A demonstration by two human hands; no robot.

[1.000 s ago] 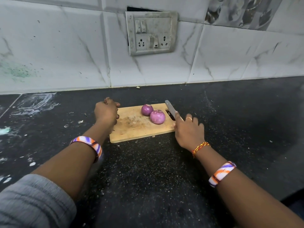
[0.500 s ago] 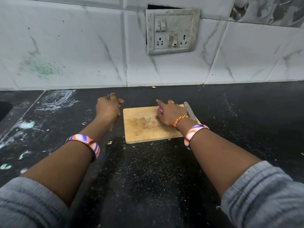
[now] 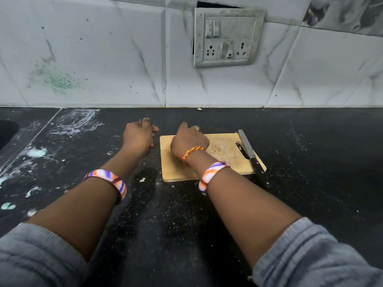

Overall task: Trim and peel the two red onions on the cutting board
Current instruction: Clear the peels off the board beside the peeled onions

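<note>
The wooden cutting board (image 3: 224,149) lies on the black counter. My right hand (image 3: 189,141) is curled down over the board's left part, seen from the back. Neither red onion shows anywhere; both lie hidden under this hand. My left hand (image 3: 138,137) rests as a closed fist on the counter, just left of the board and apart from it. A knife (image 3: 247,151) with a black handle lies along the board's right edge, blade pointing to the wall, untouched.
The black counter (image 3: 310,162) carries white smears and crumbs at the left. A white tiled wall with a switch-and-socket plate (image 3: 228,38) stands behind. A dark sink edge (image 3: 6,131) shows at the far left.
My right hand left the knife, came down over the onions and has moved left across the board, with the onions out of sight. My left fist stayed beside the board.
</note>
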